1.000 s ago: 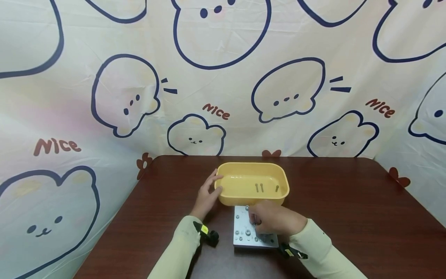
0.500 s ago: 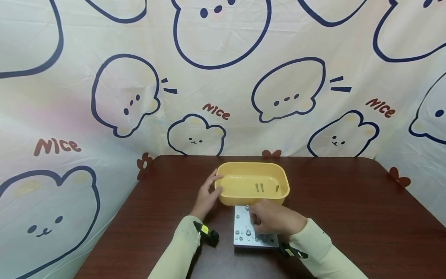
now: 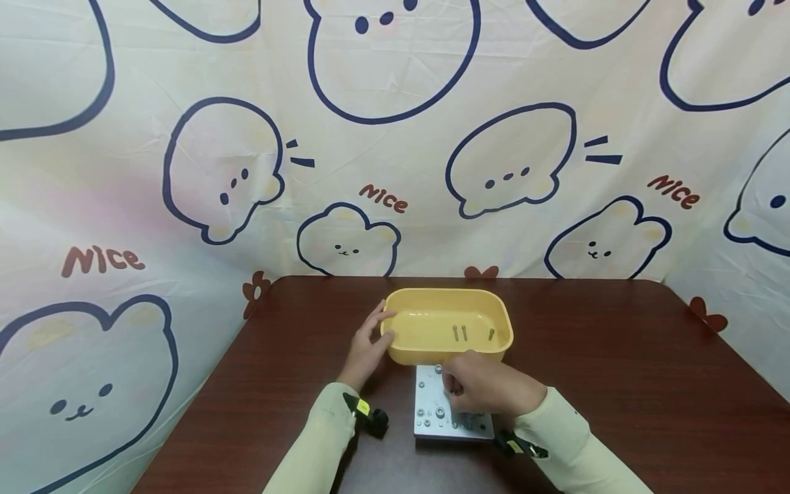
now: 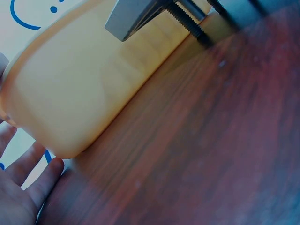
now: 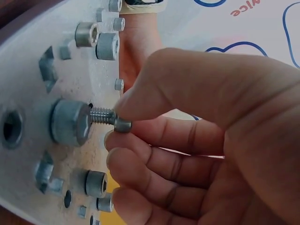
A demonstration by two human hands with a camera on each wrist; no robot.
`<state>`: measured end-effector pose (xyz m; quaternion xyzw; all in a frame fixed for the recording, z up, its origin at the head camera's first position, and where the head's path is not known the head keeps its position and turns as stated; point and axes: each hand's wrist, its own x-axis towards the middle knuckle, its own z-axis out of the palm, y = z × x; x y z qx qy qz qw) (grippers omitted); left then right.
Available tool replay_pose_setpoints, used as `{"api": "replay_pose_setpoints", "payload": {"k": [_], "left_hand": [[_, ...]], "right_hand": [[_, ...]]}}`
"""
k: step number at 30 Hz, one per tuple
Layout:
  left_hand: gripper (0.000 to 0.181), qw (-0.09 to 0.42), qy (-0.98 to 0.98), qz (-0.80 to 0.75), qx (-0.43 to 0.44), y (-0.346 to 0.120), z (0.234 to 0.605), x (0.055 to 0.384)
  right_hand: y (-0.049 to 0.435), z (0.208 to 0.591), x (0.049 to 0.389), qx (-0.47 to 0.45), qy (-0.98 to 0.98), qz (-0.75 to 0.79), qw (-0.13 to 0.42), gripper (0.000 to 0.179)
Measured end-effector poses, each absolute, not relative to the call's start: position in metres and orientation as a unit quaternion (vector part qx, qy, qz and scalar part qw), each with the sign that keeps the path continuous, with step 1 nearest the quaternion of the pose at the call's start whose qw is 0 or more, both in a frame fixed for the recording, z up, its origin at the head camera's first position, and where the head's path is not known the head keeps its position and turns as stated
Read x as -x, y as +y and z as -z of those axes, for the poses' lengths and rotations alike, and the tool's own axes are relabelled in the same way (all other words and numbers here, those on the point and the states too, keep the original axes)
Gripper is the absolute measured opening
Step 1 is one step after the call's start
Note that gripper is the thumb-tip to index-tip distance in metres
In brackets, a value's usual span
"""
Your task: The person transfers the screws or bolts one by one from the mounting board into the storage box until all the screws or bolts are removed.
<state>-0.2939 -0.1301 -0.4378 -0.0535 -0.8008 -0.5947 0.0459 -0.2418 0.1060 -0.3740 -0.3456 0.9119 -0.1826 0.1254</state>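
In the right wrist view my right hand (image 5: 187,136) pinches a small socket head screw (image 5: 102,116) by its head, between thumb and index finger. Its thread points at the metal plate (image 5: 28,70), close beside a larger socket head screw (image 5: 70,123); whether its tip sits in a hole I cannot tell. From the head view, that right hand (image 3: 494,385) covers part of the plate (image 3: 431,394). My left hand (image 3: 364,350) holds the left end of a yellow tray (image 3: 410,357), thumb and index finger over the rim, other fingers spread along the outside (image 4: 44,180).
Loose screws (image 3: 459,333) lie inside the tray, and one more screw (image 3: 491,335) lies to their right. Several socket head screws (image 5: 96,183) stand in the plate, which sits raised, with threaded ends (image 4: 187,23) beneath. Brown table (image 3: 592,357) surrounds both; a printed curtain (image 3: 426,233) hangs behind.
Both hands, the tray and the plate stay almost where they were. Only the right hand's fingers shift slightly at the screw.
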Motion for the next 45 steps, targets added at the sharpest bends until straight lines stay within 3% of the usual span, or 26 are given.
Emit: {"api": "replay_pose_setpoints", "payload": {"k": [10, 16, 24, 45], "left_hand": [[0.043, 0.046, -0.800, 0.596, 0.053, -0.129, 0.435, 0.292], [0.043, 0.044, -0.797, 0.600, 0.047, -0.133, 0.457, 0.310], [0.037, 0.067, -0.791, 0.606, 0.049, -0.134, 0.471, 0.317], [0.035, 0.085, -0.791, 0.604, 0.046, -0.131, 0.469, 0.320]], "right_hand": [[0.107, 0.372, 0.244, 0.365, 0.903, 0.203, 0.100, 0.014], [0.106, 0.368, 0.244, 0.352, 0.911, 0.202, 0.069, 0.004], [0.106, 0.367, 0.243, 0.355, 0.910, 0.208, 0.041, 0.010], [0.115, 0.366, 0.254, 0.368, 0.898, 0.241, 0.018, 0.008]]}}
